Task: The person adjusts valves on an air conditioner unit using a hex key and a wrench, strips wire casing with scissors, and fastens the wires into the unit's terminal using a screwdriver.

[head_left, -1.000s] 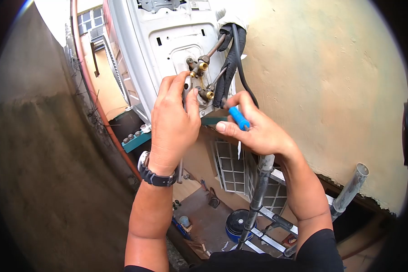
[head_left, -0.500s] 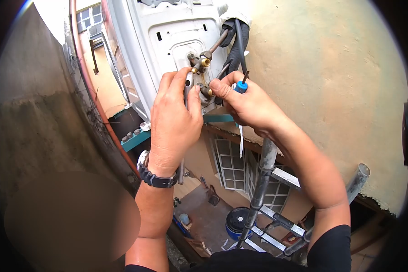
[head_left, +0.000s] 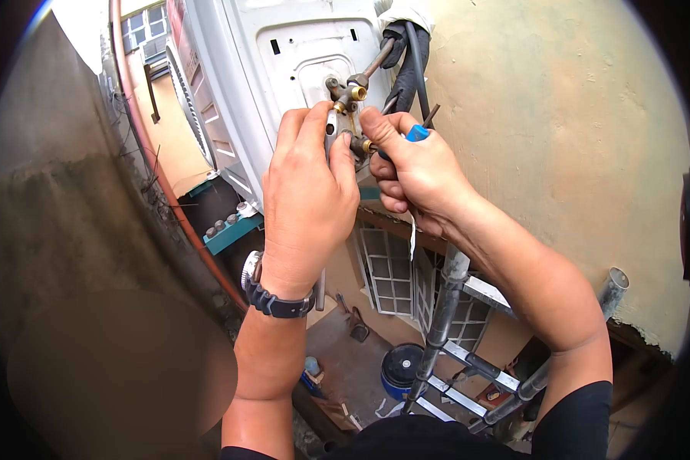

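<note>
The right hand (head_left: 425,170) is closed around a blue-handled, dark-shafted tool (head_left: 416,134), just right of the lower brass-ended metal valve (head_left: 365,146). Left of that valve, the left hand (head_left: 310,184) pinches a flat silver metal tool (head_left: 331,139); the white metal casing (head_left: 284,96) lies behind it.

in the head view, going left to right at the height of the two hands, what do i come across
Dark grey wall, reddish pipe, left hand, right hand, cream plastered wall.
</note>
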`<state>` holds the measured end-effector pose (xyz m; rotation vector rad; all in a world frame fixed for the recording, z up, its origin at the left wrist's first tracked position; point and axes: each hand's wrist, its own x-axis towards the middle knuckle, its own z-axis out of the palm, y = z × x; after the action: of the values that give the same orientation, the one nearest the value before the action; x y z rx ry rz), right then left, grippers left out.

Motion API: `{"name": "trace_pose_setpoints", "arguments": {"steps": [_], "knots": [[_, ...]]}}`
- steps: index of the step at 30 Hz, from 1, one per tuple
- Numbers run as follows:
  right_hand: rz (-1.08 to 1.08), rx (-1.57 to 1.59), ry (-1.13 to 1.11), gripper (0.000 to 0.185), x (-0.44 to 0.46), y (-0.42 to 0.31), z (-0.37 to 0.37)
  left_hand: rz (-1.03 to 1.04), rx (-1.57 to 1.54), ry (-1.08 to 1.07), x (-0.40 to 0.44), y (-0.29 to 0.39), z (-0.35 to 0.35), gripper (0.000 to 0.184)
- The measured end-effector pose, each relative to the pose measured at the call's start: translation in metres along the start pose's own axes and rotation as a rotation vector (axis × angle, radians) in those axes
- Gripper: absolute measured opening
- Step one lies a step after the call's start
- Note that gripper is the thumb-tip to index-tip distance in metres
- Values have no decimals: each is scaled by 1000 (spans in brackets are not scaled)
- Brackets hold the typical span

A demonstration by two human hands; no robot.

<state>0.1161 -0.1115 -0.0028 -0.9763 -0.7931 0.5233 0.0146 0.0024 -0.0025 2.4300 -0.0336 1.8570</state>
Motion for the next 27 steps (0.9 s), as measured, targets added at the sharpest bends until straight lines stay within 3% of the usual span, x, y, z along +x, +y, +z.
{"name": "trace_pose_setpoints", "arguments": {"steps": [1, 3, 5, 7, 9, 10, 13, 20, 27], "knots": [[-93, -193, 23, 47, 0, 2, -2, -1, 2, -5, -1, 0, 0, 34], [-130, -237, 93, 37, 2, 9, -5, -35, -11, -23, 0, 2, -1, 33], [-282, -326, 26, 22, 12, 17, -13, -38, -28, -40, 1, 3, -1, 34], [-269, -370, 28, 19, 15, 11, -20, -45, -32, -48, 2, 4, -2, 35], [-881, -910, -81, 22, 19, 8, -30, -86, -44, -81, 2, 4, -2, 35], [-686, -981, -122, 24, 15, -1, -33, -81, -36, -79, 2, 3, -2, 35], [-652, -1113, -275, 22, 16, -18, -38, -81, -78, -69, 1, 1, 1, 35], [-791, -929, -278, 24, 26, -2, -43, -14, -3, -60, 1, -4, 3, 32], [-754, -929, -264, 24, 24, -3, -43, 3, -8, -62, 1, -6, 4, 32]]}}
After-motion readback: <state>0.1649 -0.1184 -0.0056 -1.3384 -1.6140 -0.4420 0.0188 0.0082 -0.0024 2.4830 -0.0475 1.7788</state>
